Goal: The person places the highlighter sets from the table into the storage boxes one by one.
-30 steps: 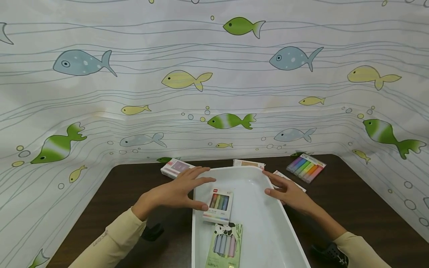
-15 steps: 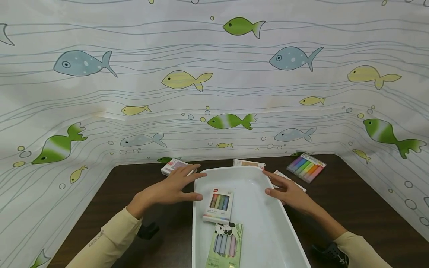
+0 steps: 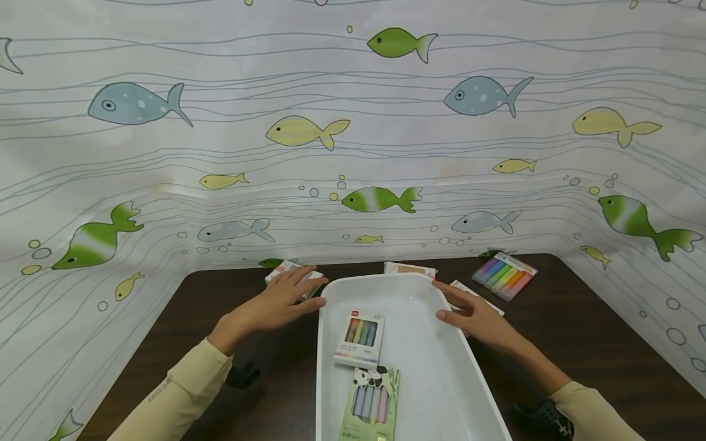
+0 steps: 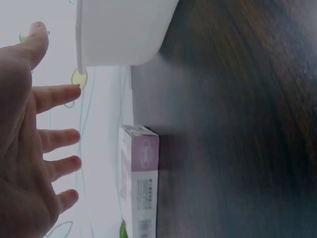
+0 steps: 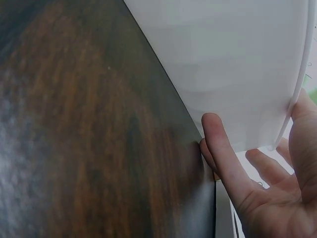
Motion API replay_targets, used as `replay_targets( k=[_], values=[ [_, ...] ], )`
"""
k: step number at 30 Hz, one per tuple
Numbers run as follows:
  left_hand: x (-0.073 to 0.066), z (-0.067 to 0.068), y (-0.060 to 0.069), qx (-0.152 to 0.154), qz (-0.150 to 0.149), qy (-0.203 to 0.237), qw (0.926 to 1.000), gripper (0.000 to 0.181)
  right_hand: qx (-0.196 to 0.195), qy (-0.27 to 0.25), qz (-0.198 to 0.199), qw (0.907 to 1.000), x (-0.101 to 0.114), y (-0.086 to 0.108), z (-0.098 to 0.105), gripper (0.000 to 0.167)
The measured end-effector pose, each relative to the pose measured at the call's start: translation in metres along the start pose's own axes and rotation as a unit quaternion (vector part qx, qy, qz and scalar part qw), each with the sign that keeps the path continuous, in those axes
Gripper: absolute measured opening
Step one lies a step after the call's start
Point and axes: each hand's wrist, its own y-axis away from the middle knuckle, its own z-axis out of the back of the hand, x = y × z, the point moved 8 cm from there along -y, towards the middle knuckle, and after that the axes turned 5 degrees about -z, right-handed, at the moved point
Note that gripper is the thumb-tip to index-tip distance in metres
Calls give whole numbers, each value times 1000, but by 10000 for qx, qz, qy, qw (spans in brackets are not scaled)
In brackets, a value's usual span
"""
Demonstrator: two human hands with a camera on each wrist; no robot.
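Just below the centre of the frame, the person's left hand is spread wide with nothing in its grasp. Its fingers hang over a purple-and-white box on the dark table; the left wrist view shows the palm clear of that box and the thumb clear of the tray.

The white tray fills the lower middle, running off the bottom edge. At its far right corner is the right hand, fingers loosely apart against the outer wall, thumb at the rim.

Inside the tray, toward its left side, lies a white crayon box with a colourful window; below it in the frame is a green panda pack (the panda is rather charming).

A pale box peeks out behind the tray's far edge, and a rainbow marker pack rests right of centre, before the fish-patterned backdrop.
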Motion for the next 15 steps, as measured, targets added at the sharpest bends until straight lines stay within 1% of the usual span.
replay_targets(
  k=[4, 6, 10, 11, 15],
  values=[
    [10, -2, 2, -69, 151, 36, 9999, 58, -8, 34, -10, 10000, 0, 0, 0, 67],
    [14, -2, 2, -101, 178, 59, 9998, 56, -19, 34, -7, 10000, 0, 0, 0, 67],
    [23, -2, 3, -220, 189, 27, 9996, 57, -37, 2, -13, 10000, 0, 0, 1, 66],
    [26, -3, 3, -263, 135, -20, 9996, 57, -37, 10, -16, 10000, 0, 0, 1, 66],
    [36, -5, 4, -367, 160, -72, 9992, 60, -48, 58, -34, 10000, 0, 0, 1, 66]
  ],
)
